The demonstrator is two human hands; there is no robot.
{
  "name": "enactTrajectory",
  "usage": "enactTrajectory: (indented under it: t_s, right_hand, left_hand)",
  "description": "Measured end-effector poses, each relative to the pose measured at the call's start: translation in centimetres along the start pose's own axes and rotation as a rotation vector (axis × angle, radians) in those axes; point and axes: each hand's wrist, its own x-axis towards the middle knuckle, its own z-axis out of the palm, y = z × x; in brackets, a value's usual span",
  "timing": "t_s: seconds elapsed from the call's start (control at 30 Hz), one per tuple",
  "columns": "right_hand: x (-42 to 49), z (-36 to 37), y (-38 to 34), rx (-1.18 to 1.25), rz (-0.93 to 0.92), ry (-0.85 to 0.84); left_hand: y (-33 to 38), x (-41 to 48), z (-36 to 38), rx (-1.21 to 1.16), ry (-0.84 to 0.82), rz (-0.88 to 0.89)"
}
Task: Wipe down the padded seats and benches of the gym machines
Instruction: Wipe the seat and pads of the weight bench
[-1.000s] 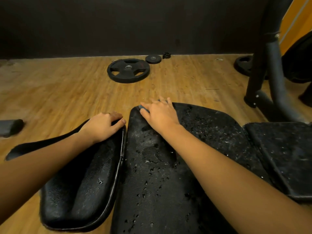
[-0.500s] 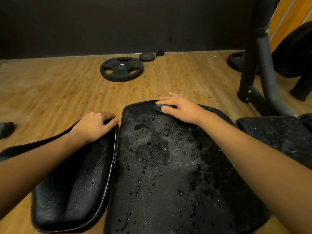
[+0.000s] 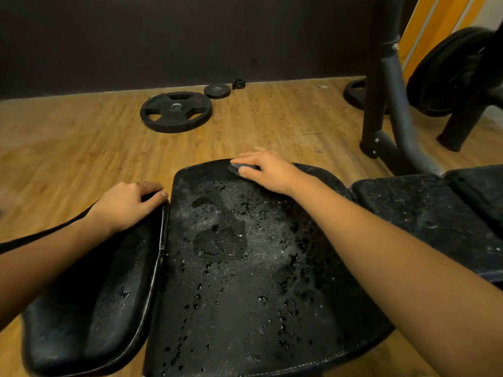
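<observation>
Right hand (image 3: 268, 170) is pinching a grey cloth (image 3: 243, 167) onto the seat pad (image 3: 245, 268). Left hand (image 3: 128, 204) is gripping the side pad (image 3: 89, 308).

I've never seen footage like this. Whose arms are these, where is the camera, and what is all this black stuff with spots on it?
No robot here: a person wears one camera on the head, looking down at their own arms. The left hand grips the end of a side pad. The right hand pinches a small grey wiper, cloth or sponge I cannot tell, at the far edge of the middle seat pad, which is speckled with droplets. A third pad lies to the right. On the wooden floor lies a weight plate.
</observation>
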Motion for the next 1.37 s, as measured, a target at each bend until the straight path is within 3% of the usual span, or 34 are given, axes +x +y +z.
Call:
enactTrajectory:
  t_s: [0.23,0.53,0.73,0.87,1.0,1.17,1.37]
  right_hand:
    - [-11.1,-5.0,8.1,0.088,0.297,0.170]
    - [-12.1,-3.3,7.2,0.350,0.239,0.258]
    - [-12.3,-4.4,6.9,0.001,0.426,0.168]
    - [-12.2,-2.9,6.0,-0.004,0.592,0.241]
    - [-12.0,-1.5,5.6,0.022,0.548,0.360]
    - [-11.8,-0.3,6.7,-0.244,0.516,0.224]
    - [-13.7,-1.7,6.8,-0.152,0.414,0.225]
  left_hand:
    - [0.3,-0.2,0.0,0.000,0.021,0.009]
    - [0.7,-0.8,-0.3,0.013,-0.008,-0.022]
    - [0.8,-1.2,-0.2,-0.006,0.018,-0.004]
    - [0.8,-1.2,-0.2,0.002,0.022,-0.002]
    - [1.0,-1.1,-0.2,0.020,0.010,-0.013]
    - [-0.2,-1.6,0.9,0.037,-0.036,0.040]
    - [-0.1,-1.9,0.9,0.056,-0.022,0.073]
